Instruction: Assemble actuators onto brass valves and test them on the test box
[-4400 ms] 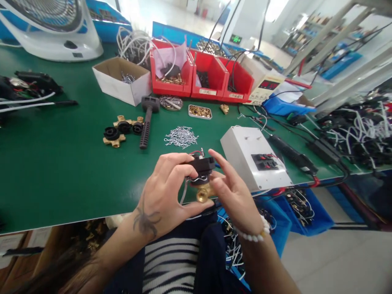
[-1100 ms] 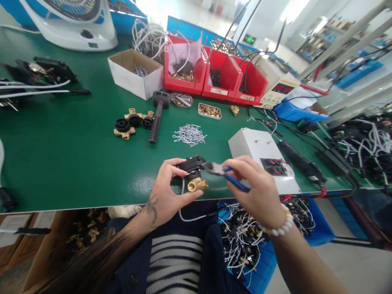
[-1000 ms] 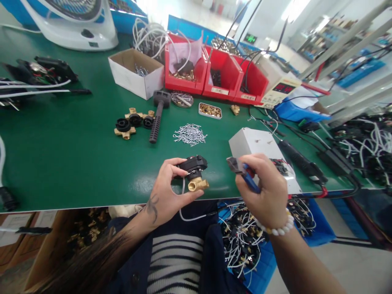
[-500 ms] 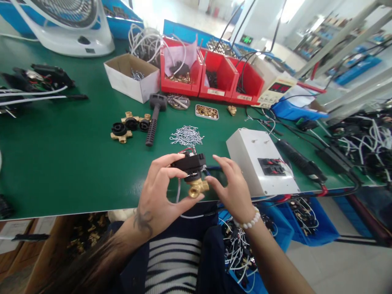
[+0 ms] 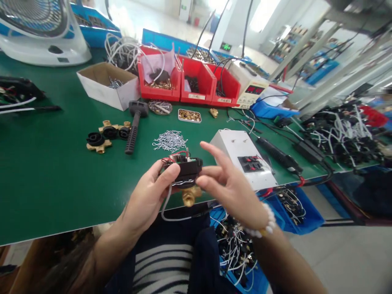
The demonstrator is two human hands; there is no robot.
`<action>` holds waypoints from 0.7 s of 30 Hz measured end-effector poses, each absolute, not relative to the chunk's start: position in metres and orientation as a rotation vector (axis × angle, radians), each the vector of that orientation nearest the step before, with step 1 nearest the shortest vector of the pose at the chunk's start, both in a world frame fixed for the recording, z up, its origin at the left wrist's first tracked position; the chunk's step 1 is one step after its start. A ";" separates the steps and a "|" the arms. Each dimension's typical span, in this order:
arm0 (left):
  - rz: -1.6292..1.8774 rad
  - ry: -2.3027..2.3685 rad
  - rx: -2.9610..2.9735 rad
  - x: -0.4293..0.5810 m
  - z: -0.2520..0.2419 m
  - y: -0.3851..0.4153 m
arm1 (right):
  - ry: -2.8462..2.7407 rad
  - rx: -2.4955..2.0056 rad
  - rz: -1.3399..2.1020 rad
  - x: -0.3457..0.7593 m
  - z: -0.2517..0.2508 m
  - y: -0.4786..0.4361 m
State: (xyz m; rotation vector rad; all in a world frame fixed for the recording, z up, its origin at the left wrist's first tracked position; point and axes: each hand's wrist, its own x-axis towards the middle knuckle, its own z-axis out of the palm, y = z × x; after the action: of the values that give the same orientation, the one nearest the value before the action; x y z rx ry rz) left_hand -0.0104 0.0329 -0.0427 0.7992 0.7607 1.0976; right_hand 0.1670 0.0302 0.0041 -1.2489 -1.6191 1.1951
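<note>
My left hand [image 5: 150, 188] is closed round the black housing of a motorized valve [image 5: 183, 169]. The housing's top is uncovered, with red wires and a green board showing. Below it sits a brass valve body [image 5: 189, 196], and a grey cable loops down from the left side. A thin silver wire clip [image 5: 186, 182] runs along the housing's lower edge. At the valve's right end, my right hand [image 5: 232, 190] has its thumb and bent fingers against it, index finger stretched out. Just beyond lies a pile of silver spring clips [image 5: 170, 141].
To the left are a black mallet [image 5: 133, 132] and several brass valve bodies [image 5: 99, 145] with black collars. Behind stand a white carton [image 5: 107, 87] and red bins [image 5: 196, 85]. A grey switch box [image 5: 245, 159] and an electric screwdriver [image 5: 278, 155] lie to the right.
My left hand has turned the motorized valve, so its open top and cable now show, with my thumb in front. My right hand has closed in from apart to touch the right end.
</note>
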 end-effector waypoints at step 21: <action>1.115 0.787 0.700 -0.010 -0.021 0.014 | -1.931 -1.690 0.521 0.296 -0.015 0.159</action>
State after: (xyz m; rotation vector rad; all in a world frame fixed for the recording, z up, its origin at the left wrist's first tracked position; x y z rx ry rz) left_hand -0.0100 0.0139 -0.0210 0.6998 0.7867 1.1148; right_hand 0.2958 0.1592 -0.0148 -1.6896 -1.9312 0.5215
